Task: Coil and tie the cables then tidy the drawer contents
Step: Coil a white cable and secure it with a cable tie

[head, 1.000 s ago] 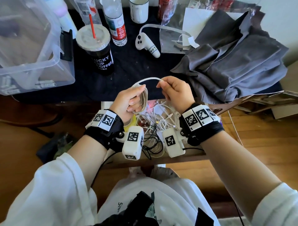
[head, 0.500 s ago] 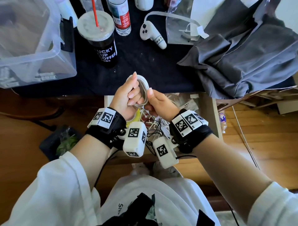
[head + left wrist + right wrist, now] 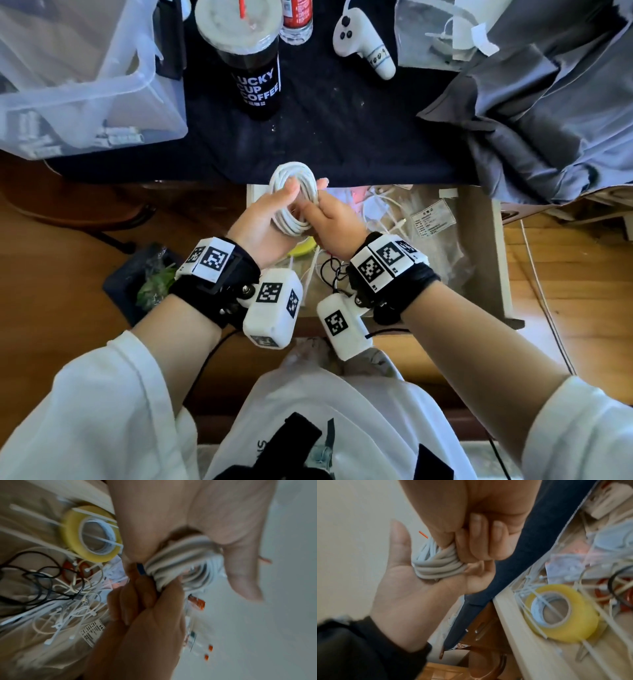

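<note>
Now fully wound, smooth white cable coil (image 3: 294,198), round, gripped by both hands, left hand (image 3: 265,224), right hand (image 3: 334,224).

I count one coil (image 3: 294,198), one tape roll (image 3: 559,612), one cup (image 3: 251,65), one controller (image 3: 363,44), one bin (image 3: 78,78).

We see bare dark cloth on the table (image 3: 342,137) between the coffee cup (image 3: 255,78) and the grey garment (image 3: 548,113), room enough for a hand. The drawer (image 3: 498,246) is crowded with loose cables (image 3: 329,270), zip ties (image 3: 72,609) and a tape roll (image 3: 561,614). A clear bin (image 3: 85,89) blocks the table's left end.
</note>
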The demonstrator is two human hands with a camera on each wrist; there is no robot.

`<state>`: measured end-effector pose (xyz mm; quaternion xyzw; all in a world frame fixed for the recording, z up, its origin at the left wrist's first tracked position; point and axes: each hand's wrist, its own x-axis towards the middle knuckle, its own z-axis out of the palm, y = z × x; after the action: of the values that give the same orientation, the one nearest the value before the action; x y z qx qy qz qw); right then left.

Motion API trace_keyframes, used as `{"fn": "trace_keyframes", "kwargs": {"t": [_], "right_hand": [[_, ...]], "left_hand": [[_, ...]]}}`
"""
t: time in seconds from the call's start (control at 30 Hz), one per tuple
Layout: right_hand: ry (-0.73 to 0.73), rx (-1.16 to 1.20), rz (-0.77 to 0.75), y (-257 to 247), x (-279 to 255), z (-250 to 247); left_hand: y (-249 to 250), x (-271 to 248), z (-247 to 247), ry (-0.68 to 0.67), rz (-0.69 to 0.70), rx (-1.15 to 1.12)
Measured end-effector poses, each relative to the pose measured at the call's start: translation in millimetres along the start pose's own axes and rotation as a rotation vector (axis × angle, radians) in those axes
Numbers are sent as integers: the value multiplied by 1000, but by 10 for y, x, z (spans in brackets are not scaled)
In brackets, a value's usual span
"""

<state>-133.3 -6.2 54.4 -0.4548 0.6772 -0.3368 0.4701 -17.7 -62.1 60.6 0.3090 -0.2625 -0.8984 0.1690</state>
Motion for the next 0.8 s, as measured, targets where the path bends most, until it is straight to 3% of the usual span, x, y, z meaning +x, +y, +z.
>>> {"fn": "trace_keyframes", "kwargs": {"t": [0.07, 0.2, 0.33, 0.5, 0.67, 0.8], "right_hand": [[-15, 108, 27, -22, 19, 88], [-14, 97, -12, 11, 78, 244], [-86, 41, -14, 60, 87, 312], [-231, 84, 42, 96, 18, 32], [19, 66, 147, 295, 73, -476], [141, 33, 176, 493, 96, -668]], "left_hand": [[16, -54, -70, -62, -5, 55], [37, -92, -164, -33, 0, 169], [21, -104, -116, 128, 0, 231], [17, -71, -132, 282, 60, 381], [233, -79, -350, 516, 121, 376], [252, -113, -477, 564, 97, 406]]}}
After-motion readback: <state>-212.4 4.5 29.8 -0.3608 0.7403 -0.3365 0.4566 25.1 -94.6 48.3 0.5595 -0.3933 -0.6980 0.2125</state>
